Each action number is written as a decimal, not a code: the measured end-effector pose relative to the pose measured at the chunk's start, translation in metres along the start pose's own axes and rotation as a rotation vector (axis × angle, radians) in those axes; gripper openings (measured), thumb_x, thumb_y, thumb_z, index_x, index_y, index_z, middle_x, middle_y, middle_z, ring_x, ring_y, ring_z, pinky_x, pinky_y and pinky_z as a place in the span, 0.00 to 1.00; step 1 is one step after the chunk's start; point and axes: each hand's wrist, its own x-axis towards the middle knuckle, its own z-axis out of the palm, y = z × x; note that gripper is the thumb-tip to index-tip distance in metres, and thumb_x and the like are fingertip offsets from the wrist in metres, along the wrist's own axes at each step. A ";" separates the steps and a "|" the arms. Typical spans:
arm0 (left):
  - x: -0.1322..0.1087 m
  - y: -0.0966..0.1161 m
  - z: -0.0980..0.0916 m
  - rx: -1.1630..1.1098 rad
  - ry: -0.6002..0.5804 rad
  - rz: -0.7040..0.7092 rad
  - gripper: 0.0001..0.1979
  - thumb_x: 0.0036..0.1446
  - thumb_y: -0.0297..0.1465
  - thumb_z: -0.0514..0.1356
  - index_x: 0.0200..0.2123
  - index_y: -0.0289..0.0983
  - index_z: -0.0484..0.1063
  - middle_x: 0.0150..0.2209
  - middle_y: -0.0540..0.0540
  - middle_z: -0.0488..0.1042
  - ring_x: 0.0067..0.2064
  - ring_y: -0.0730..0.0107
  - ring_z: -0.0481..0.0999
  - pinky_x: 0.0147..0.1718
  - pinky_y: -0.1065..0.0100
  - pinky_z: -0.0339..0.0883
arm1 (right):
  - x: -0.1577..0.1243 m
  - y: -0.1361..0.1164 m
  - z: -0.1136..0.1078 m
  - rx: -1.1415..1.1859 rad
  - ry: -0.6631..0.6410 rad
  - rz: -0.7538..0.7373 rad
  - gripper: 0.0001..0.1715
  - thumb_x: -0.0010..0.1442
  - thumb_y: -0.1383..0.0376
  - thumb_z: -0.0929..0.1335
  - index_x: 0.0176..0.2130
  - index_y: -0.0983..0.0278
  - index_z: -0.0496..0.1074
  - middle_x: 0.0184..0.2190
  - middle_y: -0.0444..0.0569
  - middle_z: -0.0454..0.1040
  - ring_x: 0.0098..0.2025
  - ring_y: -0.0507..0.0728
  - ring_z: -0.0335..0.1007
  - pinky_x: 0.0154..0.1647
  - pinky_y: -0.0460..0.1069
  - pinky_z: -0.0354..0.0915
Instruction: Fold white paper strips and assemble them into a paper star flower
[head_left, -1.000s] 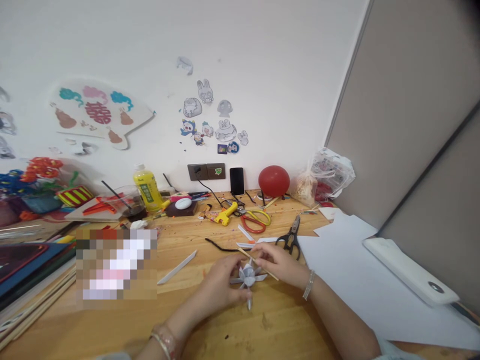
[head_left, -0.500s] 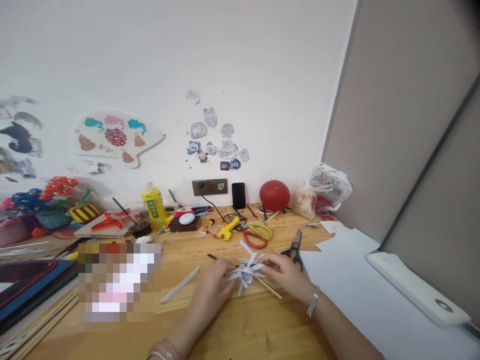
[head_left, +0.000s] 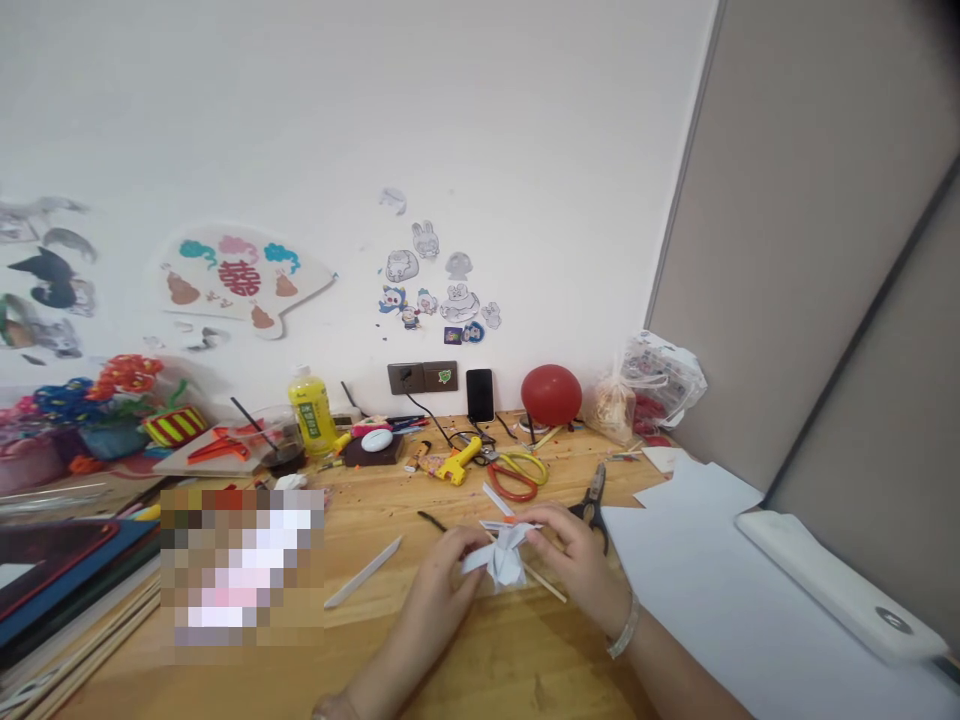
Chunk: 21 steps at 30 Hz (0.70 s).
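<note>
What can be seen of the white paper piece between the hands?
The paper piece is white, folded thin paper: a small bunched body with narrow pointed strips at its top. The left hand and right hand pinch it from both sides, low over the wooden table. A thin stick pokes out beneath it.

A white wall (head_left: 450,120) bears cartoon stickers (head_left: 439,290) and a double socket (head_left: 422,377). A grey partition (head_left: 810,250) flanks the wooden desk (head_left: 487,670).
</note>
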 end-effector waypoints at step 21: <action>0.005 -0.009 0.003 -0.599 0.156 -0.291 0.19 0.38 0.41 0.65 0.33 0.35 0.71 0.37 0.42 0.76 0.39 0.60 0.74 0.38 0.63 0.68 | -0.001 0.007 0.006 0.084 0.041 0.076 0.12 0.54 0.59 0.66 0.35 0.64 0.70 0.36 0.52 0.73 0.40 0.59 0.68 0.44 0.53 0.64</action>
